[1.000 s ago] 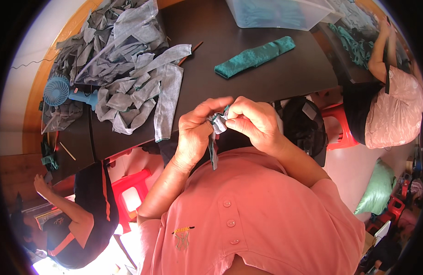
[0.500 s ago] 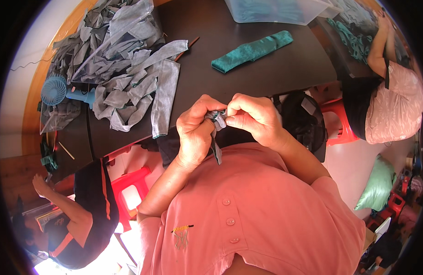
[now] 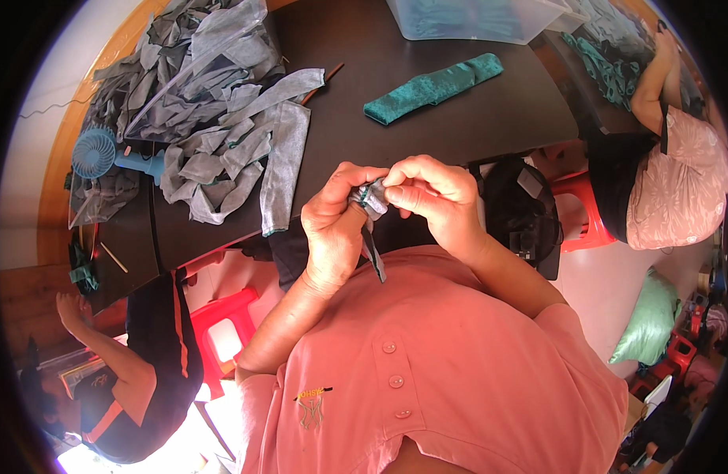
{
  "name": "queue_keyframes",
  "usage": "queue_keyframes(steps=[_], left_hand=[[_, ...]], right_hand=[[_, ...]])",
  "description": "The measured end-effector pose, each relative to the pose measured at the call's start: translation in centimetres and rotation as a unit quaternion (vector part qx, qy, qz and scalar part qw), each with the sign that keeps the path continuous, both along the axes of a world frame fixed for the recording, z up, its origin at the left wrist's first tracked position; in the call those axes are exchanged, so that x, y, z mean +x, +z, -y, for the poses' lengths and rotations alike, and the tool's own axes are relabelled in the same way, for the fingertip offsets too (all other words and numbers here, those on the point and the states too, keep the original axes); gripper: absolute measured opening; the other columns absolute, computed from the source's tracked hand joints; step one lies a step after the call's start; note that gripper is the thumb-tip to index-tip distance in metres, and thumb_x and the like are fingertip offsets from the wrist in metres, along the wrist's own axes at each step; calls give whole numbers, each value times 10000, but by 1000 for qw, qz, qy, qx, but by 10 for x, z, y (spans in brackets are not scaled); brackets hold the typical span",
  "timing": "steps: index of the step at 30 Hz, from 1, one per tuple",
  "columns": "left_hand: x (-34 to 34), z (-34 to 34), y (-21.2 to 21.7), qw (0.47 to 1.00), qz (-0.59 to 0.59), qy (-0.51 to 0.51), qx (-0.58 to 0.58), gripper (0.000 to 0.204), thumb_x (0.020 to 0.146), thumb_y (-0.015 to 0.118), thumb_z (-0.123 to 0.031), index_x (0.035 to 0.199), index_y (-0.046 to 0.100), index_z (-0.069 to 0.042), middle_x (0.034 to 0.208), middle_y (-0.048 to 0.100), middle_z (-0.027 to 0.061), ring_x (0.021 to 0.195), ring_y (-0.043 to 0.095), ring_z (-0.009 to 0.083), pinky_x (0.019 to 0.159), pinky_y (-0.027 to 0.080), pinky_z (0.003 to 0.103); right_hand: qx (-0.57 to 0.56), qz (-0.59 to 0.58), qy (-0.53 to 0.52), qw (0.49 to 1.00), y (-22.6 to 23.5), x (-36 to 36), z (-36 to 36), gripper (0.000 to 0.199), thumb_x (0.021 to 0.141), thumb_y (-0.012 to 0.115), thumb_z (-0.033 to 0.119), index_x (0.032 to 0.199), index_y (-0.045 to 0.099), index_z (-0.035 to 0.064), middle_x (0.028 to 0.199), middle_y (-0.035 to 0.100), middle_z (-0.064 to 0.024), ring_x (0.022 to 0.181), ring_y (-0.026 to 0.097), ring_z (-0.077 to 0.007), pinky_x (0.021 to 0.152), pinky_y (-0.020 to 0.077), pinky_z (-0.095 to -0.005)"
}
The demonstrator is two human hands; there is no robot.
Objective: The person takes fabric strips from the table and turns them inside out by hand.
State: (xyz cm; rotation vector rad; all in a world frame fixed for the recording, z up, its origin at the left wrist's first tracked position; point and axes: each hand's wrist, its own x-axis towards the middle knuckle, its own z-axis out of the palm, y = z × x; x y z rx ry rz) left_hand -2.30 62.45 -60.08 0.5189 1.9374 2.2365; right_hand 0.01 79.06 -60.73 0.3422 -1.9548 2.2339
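A bunched grey fabric strip (image 3: 373, 202) with dark green edging is held in front of my chest. My left hand (image 3: 330, 215) is closed around it, and a narrow tail of the fabric hangs down beside that palm. At the top edge of the bunch, my right hand (image 3: 437, 193) pinches the cloth between thumb and forefinger, its other fingers curled. Beyond my hands on the dark table (image 3: 344, 126) lies a folded teal velvet strip (image 3: 433, 88). To the left, several long grey fabric strips (image 3: 285, 158) trail from a heap.
The grey heap (image 3: 198, 75) spills around a clear plastic bin at the back left, near a blue handheld fan (image 3: 94, 152). A translucent tub (image 3: 478, 20) stands at the back. A black bag (image 3: 522, 209) and red stools (image 3: 581, 207) flank me. Co-workers sit on both sides.
My right hand has shifted slightly, its fingers still at the fabric's upper edge. The bunched cloth has turned a little. The left co-worker's hand has moved toward the table.
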Motion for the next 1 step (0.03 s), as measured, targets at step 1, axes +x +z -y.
queue_keyframes(steps=[1], left_hand=[[0,1,2,1000,4,-4,1,336,840,472,163,1067,660,0,931,570,17,803,539,88,705,434,201]], right_hand=[[-17,42,16,999,2,0,-2,58,884,664,12,934,642,32,855,636,-28,751,619,-136,678,495,-231]])
